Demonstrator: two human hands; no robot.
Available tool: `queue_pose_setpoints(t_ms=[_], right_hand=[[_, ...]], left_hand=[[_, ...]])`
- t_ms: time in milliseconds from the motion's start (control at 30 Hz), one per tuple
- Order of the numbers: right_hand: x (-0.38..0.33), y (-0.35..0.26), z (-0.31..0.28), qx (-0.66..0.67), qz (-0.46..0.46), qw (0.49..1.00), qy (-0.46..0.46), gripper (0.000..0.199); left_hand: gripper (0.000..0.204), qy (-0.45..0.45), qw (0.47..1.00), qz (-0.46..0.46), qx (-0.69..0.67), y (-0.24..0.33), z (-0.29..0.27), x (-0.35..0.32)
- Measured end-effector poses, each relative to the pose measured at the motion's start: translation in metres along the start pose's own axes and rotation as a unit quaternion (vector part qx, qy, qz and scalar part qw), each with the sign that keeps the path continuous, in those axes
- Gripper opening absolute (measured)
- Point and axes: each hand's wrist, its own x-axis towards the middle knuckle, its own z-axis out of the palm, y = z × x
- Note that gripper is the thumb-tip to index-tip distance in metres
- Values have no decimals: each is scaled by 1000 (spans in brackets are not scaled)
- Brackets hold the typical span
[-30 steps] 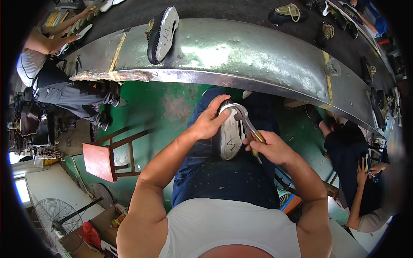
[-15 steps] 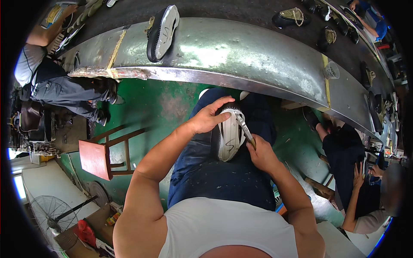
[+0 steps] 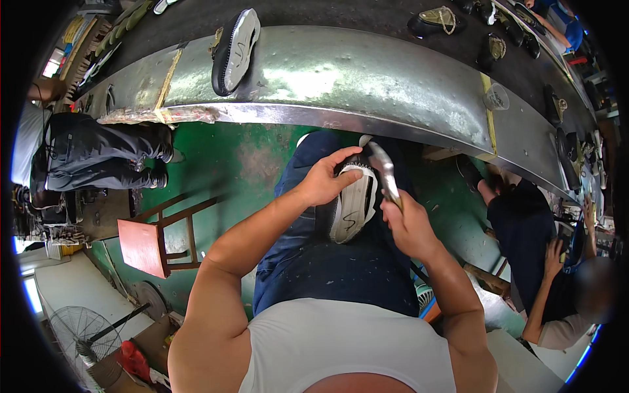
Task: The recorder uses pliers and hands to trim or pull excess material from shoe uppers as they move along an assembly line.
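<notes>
A dark shoe [image 3: 352,208] with a pale sole and a dark pen mark lies sole up on my lap. My left hand [image 3: 327,180] grips it near the far end, the thumb pressed on the sole and the fingers round the side. In my right hand [image 3: 411,226] is a hammer [image 3: 387,175], its handle wrapped by my fingers. The metal head, blurred by motion, is raised just right of the shoe's far end. Whether it touches the shoe I cannot tell.
A metal-edged bench [image 3: 314,78] runs across ahead, with a shoe [image 3: 236,56] leaning on its edge and a clear cup [image 3: 496,98] farther right. To my left stand a stool [image 3: 144,245] and a fan [image 3: 82,337]. Co-workers sit left and right [image 3: 524,242].
The hammer has moved up and to the right, away from the sole. My left hand stays on the shoe. The co-worker at left has leaned back from the bench.
</notes>
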Motion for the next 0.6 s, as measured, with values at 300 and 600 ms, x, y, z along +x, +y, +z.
queue_pose_setpoints(t_ms=[300, 600], right_hand=[[24, 59, 29, -67, 106, 979, 163, 66], [16, 101, 32, -117, 114, 971, 171, 61]], left_hand=[[73, -138, 987, -63, 58, -55, -11, 15], [100, -131, 963, -219, 83, -25, 11, -36]])
